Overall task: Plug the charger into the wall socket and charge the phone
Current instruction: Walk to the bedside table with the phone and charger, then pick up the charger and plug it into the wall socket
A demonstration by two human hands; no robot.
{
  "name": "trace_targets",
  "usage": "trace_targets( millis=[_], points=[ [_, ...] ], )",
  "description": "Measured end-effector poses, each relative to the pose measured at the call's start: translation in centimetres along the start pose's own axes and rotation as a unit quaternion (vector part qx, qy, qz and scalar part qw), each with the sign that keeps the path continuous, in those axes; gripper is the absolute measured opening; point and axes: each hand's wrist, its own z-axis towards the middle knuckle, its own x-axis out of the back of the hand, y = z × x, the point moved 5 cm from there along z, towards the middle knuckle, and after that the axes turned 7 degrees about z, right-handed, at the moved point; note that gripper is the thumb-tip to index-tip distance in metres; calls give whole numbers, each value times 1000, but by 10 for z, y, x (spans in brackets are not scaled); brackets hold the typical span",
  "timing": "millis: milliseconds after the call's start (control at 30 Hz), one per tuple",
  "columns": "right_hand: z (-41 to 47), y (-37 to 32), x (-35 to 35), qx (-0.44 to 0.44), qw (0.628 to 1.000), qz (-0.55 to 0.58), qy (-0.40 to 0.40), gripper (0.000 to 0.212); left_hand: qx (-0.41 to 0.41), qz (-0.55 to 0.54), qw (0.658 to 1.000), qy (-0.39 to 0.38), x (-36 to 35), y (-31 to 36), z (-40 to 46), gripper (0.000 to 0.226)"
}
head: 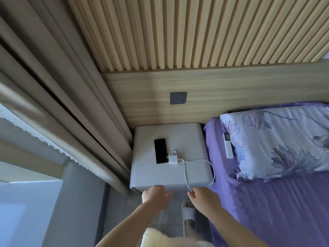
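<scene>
A black phone (161, 151) lies face up on the grey bedside table (192, 138). Right beside it rests a white charger block (173, 159) with its white cable (199, 160) looping to the table's right edge and back down the front. My right hand (204, 195) pinches that cable just below the table's front edge. My left hand (155, 194) hovers at the front edge with fingers apart and nothing in it. A grey wall socket (178, 98) sits in the wooden panel above the table, with nothing plugged in.
Beige curtains (62, 104) hang close on the table's left. A bed with a purple sheet (267, 202) and a floral pillow (277, 139) is on the right, with a white remote (227, 146) beside the pillow. A foot in a grey slipper (188, 214) stands below the table.
</scene>
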Motion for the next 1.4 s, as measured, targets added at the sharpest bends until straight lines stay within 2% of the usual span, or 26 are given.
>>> trace_targets(
  millis=[367, 467, 667, 900, 1033, 1200, 1400],
  points=[
    [113, 24, 19, 15, 994, 6, -107, 44, 102, -70, 991, -50, 22, 41, 85, 44],
    [139, 21, 20, 17, 993, 12, -120, 45, 103, -74, 990, -65, 26, 47, 106, 36],
    [188, 19, 12, 20, 992, 13, -124, 46, 171, -181, 964, -89, 18, 37, 146, 39],
    [232, 35, -29, -19, 991, 28, -129, 40, 172, -291, 933, -126, -23, 21, 207, 30],
    [252, 35, -54, -25, 988, 73, -135, 20, 186, -352, 910, -117, -45, 15, 239, 27],
    [280, 29, -76, -57, 984, 138, -100, 30, 174, -387, 901, -95, -66, 18, 272, 45],
    [293, 28, -92, -101, 977, 165, -92, 33, 162, -380, 908, -65, -75, 19, 291, 44]
  ],
)
